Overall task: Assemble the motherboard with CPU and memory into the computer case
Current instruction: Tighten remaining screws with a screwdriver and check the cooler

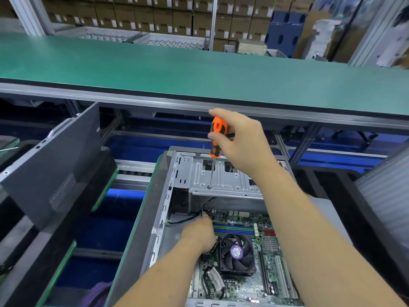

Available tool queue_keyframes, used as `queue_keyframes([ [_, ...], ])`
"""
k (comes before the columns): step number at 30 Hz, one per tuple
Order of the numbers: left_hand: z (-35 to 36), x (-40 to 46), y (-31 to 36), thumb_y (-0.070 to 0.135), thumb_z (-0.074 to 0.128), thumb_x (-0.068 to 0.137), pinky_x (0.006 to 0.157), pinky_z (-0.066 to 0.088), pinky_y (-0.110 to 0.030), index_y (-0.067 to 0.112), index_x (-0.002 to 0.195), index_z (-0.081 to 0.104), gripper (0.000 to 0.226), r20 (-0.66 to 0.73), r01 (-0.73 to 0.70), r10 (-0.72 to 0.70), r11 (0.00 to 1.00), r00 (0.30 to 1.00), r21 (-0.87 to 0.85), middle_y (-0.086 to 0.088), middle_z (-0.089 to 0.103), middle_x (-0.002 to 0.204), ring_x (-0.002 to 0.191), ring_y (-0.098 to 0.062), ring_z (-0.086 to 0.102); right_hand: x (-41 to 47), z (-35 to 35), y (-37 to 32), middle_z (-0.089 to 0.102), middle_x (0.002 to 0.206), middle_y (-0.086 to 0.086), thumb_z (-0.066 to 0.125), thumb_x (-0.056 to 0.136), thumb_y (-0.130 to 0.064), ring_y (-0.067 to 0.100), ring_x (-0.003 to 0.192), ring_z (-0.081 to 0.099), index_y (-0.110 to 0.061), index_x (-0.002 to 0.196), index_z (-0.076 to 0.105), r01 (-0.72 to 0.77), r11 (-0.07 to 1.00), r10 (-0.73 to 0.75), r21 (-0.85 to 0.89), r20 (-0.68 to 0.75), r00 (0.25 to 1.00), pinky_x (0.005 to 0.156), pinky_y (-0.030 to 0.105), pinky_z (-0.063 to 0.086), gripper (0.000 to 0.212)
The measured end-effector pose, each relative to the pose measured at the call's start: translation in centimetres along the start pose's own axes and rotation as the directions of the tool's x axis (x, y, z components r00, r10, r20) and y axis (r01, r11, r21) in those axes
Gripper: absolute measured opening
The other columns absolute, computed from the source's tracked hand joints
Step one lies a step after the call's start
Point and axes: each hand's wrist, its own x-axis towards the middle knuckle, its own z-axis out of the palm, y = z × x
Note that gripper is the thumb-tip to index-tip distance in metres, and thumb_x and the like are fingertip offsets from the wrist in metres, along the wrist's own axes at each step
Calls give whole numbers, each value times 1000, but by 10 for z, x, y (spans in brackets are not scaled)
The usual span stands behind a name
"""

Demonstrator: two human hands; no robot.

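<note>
— Right hand (pixel 241 142) first: what's it got?

— Fingers and thumb curled round the orange-and-black screwdriver (pixel 216 138), held upright above the open computer case (pixel 163 196). Its thin shaft runs down and the tip sits on the silver drive bracket (pixel 223 180) at the far end of the case.

— And your left hand (pixel 199 234)?

— Down low at the motherboard's far left corner, fingers curled onto black cables (pixel 188 219) there. I can't tell exactly what they pinch; my knuckles hide it.

— Where's the motherboard (pixel 247 282)?

— Lying flat inside the case, CPU fan (pixel 236 253) near its middle, memory slots (pixel 234 229) just beyond the fan. A dark side panel (pixel 55 165) leans to my left, and a green bench top (pixel 199 72) spans the space ahead.
</note>
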Motion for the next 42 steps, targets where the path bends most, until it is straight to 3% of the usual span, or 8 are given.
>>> queue_keyframes([
  [4, 0, 1, 0, 2, 39, 91, 86, 48, -36, 6, 158, 3, 76, -5, -8, 8, 1000, 1000, 2, -13, 46, 149, 121, -30, 57, -5, 3, 1, 58, 95, 6, 72, 94, -19, 21, 83, 54, -17, 137, 61, 10, 1000, -10, -5, -67, 998, 80, 35, 52, 45],
  [9, 0, 1, 0, 1, 39, 91, 85, 49, -36, 6, 157, 4, 76, -12, -11, 11, 1000, 1000, 5, -14, 48, 147, 119, -29, 58, -3, 2, -3, 63, 119, -2, 62, 96, -8, 20, 110, 60, -15, 142, 56, 27, 991, -36, 127, 70, 997, 95, 42, 54, 47],
  [13, 0, 1, 0, 2, 40, 91, 82, 48, -36, 6, 157, 3, 76, -8, -10, 11, 1000, 1000, 11, -14, 49, 146, 118, -29, 58, 3, -3, 3, 61, 95, 3, 75, 90, -25, 16, 85, 55, -21, 135, 63, -84, 996, 83, -8, -41, 996, 90, 38, 51, 47],
  [17, 0, 1, 0, 2, 39, 90, 81, 47, -35, 5, 157, 4, 76, -16, -16, 17, 1000, 1000, 19, -15, 49, 146, 118, -30, 58, -3, -2, 1, 64, 121, 5, 64, 96, -9, 24, 110, 61, -22, 150, 47, -62, 988, 46, 142, 114, 992, 97, 40, 54, 58],
  [22, -1, 0, 0, 0, 40, 89, 69, 45, -34, 6, 157, 2, 78, -8, -4, 4, 1000, 1000, -2, -15, 54, 139, 106, -27, 63, -1, -1, 5, 57, 91, 4, 76, 90, -22, 21, 83, 55, -25, 137, 61, -94, 996, 93, -9, -49, 994, 88, 40, 51, 49],
  [27, -1, -1, 1, 0, 39, 89, 70, 45, -34, 7, 158, 2, 78, -10, -13, 13, 1000, 1000, -8, -15, 52, 142, 108, -28, 62, -8, -2, 2, 65, 118, 5, 64, 96, -6, 26, 109, 63, -22, 147, 51, -78, 979, 65, 188, 72, 995, 94, 39, 56, 54],
  [31, -3, -3, 1, 0, 40, 90, 76, 49, -35, 7, 157, 2, 77, -3, -4, 4, 1000, 1000, -18, -14, 48, 146, 109, -28, 61, 1, -1, 2, 63, 96, 7, 73, 92, -19, 26, 86, 60, -24, 139, 59, -93, 995, 93, 38, 3, 996, 89, 43, 54, 50],
  [42, -3, -4, 1, -2, 38, 90, 75, 46, -35, 7, 158, 1, 78, 3, -6, 7, 1000, 1000, -16, -15, 44, 149, 111, -29, 61, 1, -2, 6, 65, 105, 11, 72, 92, -16, 29, 97, 64, -25, 143, 55, -125, 988, 121, 96, 40, 992, 93, 44, 54, 54],
])
